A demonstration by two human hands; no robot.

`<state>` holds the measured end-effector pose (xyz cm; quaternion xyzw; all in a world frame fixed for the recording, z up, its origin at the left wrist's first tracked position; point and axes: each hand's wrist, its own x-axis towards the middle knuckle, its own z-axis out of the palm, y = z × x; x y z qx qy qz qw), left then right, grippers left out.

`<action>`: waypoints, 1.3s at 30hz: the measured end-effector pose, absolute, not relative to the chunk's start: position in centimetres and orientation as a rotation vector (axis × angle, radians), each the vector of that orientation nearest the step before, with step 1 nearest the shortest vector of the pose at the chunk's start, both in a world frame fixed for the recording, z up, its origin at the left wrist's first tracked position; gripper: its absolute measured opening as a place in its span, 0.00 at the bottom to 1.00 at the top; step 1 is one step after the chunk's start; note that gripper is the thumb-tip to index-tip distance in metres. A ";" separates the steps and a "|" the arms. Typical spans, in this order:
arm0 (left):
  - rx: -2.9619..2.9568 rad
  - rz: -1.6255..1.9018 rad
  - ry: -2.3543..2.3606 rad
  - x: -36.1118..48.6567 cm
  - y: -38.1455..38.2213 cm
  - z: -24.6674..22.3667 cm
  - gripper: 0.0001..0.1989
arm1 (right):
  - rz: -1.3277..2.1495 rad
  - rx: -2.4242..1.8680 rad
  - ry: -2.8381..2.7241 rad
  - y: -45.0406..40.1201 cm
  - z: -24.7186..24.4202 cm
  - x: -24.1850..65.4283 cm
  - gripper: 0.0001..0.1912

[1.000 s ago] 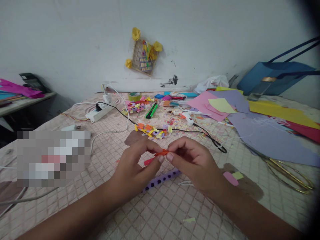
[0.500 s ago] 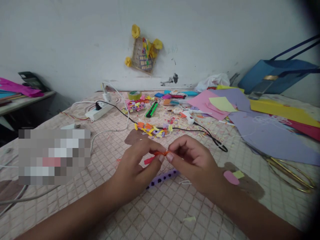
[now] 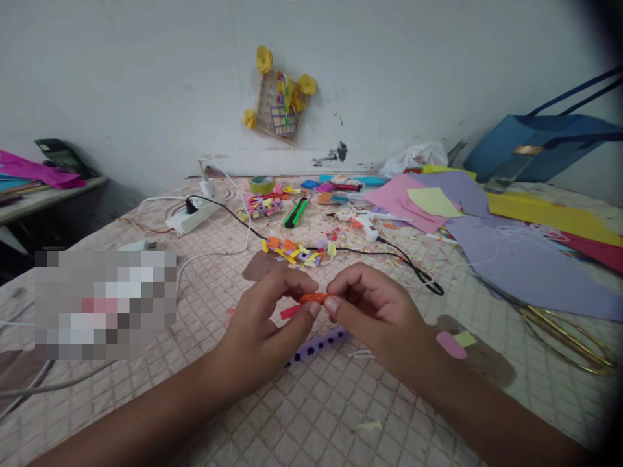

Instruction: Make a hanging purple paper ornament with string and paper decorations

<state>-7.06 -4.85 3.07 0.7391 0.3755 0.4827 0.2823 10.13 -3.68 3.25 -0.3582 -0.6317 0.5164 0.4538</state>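
While the blue bag [image 3: 530, 146] leans at the far right of the table [image 3: 311, 415], its opening is turned so that its contents cannot be told; a clear bottle [image 3: 511, 170] with a gold cap is in front of it. The white plastic bag [image 3: 413, 159] near the wall sits crumpled, and what it holds is hidden.

The person's left hand [image 3: 272, 314] and right hand [image 3: 377, 311] pinch a small orange piece [image 3: 314, 298] between thumbs and fingertips, above the near middle of the table. Its long axis runs across the view, nearly level, one end toward each hand. Just beside it, under the arch of the left hand, shows a red piece [image 3: 291, 312]; whether it is held cannot be told. Below lies a purple strip [image 3: 318, 346] with black dots, slanting up toward the right hand, which partly hides it.
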 end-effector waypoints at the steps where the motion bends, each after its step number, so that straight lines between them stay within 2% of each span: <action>1: 1.947 1.300 1.013 -7.0 -4.9 3.1 0.07 | 1.281 -0.879 -1.558 -3.7 3.2 10.1 0.02; 17: 1.713 1.272 0.899 -7.2 -5.1 3.5 0.03 | 1.209 -0.874 -1.587 -3.6 3.2 10.3 0.01; 34: 1.720 1.289 0.896 -7.0 -4.7 3.1 0.08 | 1.212 -0.867 -1.581 -3.6 3.4 10.2 0.01; 39: 1.855 1.255 0.942 -7.2 -4.6 3.3 0.06 | 1.230 -0.877 -1.557 -3.6 3.5 10.3 0.01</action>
